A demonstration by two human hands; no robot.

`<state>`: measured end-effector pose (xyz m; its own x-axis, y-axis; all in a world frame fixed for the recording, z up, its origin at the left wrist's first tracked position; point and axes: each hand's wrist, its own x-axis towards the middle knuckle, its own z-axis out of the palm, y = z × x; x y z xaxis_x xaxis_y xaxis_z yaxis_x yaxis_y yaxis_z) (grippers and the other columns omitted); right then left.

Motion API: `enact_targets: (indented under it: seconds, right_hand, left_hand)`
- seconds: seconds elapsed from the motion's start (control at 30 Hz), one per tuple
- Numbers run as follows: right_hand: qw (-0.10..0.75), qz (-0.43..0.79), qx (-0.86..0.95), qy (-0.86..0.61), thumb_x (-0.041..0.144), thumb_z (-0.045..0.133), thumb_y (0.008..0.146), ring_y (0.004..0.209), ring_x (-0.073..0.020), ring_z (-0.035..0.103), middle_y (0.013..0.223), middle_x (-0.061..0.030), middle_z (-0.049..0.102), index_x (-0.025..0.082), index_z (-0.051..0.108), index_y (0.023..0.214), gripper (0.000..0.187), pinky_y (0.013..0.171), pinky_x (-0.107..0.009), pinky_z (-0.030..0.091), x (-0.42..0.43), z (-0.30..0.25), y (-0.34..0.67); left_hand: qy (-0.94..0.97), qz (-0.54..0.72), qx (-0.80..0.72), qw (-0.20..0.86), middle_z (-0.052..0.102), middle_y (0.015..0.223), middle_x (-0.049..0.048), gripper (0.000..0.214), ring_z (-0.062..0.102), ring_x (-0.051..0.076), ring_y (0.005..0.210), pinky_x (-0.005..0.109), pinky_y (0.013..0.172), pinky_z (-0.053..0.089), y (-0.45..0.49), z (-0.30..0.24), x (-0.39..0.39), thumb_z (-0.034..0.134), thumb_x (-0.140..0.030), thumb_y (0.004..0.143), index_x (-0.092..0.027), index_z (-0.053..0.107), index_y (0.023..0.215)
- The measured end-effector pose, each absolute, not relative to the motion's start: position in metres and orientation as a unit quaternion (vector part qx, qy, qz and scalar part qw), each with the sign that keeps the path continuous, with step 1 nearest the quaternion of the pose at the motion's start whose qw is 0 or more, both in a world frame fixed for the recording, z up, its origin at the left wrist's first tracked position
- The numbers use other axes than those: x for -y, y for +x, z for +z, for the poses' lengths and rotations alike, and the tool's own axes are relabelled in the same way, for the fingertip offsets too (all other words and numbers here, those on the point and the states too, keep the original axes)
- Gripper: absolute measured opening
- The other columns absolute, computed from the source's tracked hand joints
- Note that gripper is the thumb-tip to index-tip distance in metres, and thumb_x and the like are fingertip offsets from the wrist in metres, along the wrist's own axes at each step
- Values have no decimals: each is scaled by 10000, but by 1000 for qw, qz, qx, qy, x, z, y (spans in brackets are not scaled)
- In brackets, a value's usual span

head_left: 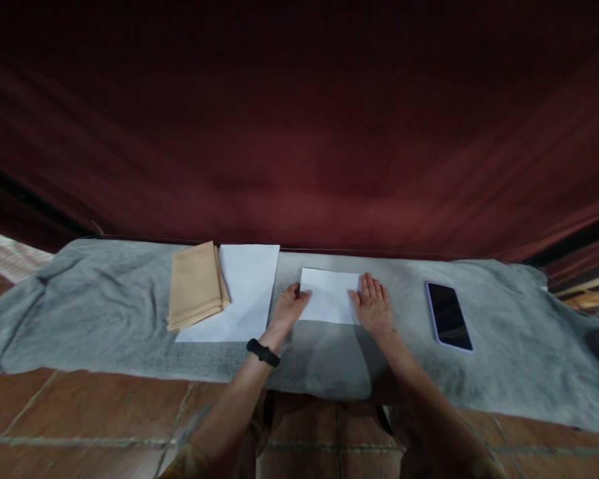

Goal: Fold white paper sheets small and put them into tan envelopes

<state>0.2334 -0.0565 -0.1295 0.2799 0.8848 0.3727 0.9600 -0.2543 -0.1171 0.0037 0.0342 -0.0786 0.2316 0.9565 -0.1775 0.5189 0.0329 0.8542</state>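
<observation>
The right hand (374,304) lies flat and open, palm down, fingers together and pointing away from the body. It covers the right edge of a folded paper (329,296). The left hand (289,305) meets the same paper at its left edge with the fingers curled in. Whether it pinches that edge or only presses on it, I cannot tell. A black wristband (263,352) sits on the left wrist.

The paper lies directly between the 2 hands and touches both. It is a white rectangle with its long axis running left to right across the person's front. Neither hand is nearer than the other, since each is on 1 short end.

Under it all, a grey cloth (104,313) is spread over the table. Just beside the left hand lies 1 flat white sheet (249,293), its long axis pointing away from the body. A stack of tan envelopes (196,286) rests on that sheet's left part. Well apart from the right hand, a phone (448,315) lies screen up and dark. A red curtain (299,133) hangs behind, and tiled floor (80,412) shows below.
</observation>
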Motion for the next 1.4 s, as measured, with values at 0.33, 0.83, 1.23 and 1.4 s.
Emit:
enact_targets:
  seconds: [0.33, 0.83, 1.23, 1.4]
  right_hand:
    - [178, -108, 582, -786, 400, 284, 1074, 1470, -345, 413, 1582, -229, 449, 27, 406, 1553, 620, 1208, -555, 276, 57, -124, 217]
    - [122, -66, 688, -712, 350, 241, 1087, 1515, -284, 350, 1645, -161, 375, 98, 386, 1582, 575, 1233, -481, 264, 74, -120, 206]
    - [102, -128, 680, -715, 432, 302, 1081, 1480, -328, 396, 1635, -198, 376, 87, 352, 1595, 622, 1195, -522, 314, 85, -129, 233]
    - [112, -129, 664, -728, 455, 276, 1078, 1463, -325, 420, 1620, -193, 408, 80, 367, 1588, 640, 1195, -514, 317, 86, -131, 236]
  left_hand:
    - [880, 169, -443, 23, 310, 1686, 118, 556, 220, 291, 1577, 500, 1274, 241, 35, -74, 17, 396, -331, 1044, -157, 366, 1571]
    - [911, 86, -400, 53, 303, 1686, 121, 585, 208, 256, 1582, 507, 1298, 157, 51, -97, 36, 319, -371, 1062, -121, 349, 1590]
    - [928, 97, -357, 44, 313, 1684, 96, 644, 220, 269, 1579, 535, 1291, 151, 44, -99, 41, 344, -530, 1059, -181, 346, 1600]
    - [928, 93, -356, 53, 287, 1691, 99, 645, 204, 275, 1583, 538, 1298, 117, 44, -99, 41, 351, -513, 1060, -164, 335, 1602]
